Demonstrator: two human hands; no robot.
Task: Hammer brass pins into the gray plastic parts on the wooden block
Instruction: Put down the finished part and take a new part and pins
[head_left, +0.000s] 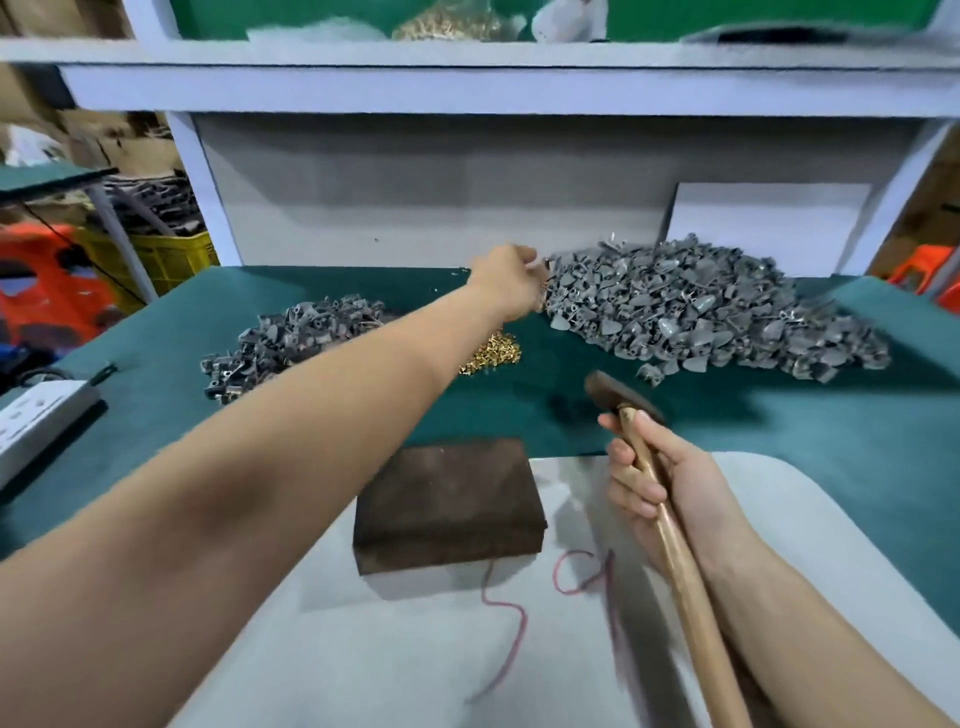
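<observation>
A dark wooden block (448, 501) lies on a pale grey pad (779, 525), and its top is bare. My left hand (511, 283) is stretched far forward to the left edge of the big heap of gray plastic parts (711, 312). Its fingers curl at the heap, but blur hides whether they hold a part. A small heap of brass pins (493, 353) lies just below that arm. My right hand (660, 483) grips the wooden handle of a hammer (621, 392) close to its head, which hovers right of the block.
A smaller heap of gray parts (291, 338) lies at the left on the green table cover (857, 426). A white power strip (36, 415) sits at the left edge. Red marks are scrawled on the pad. A grey back wall and shelf close off the far side.
</observation>
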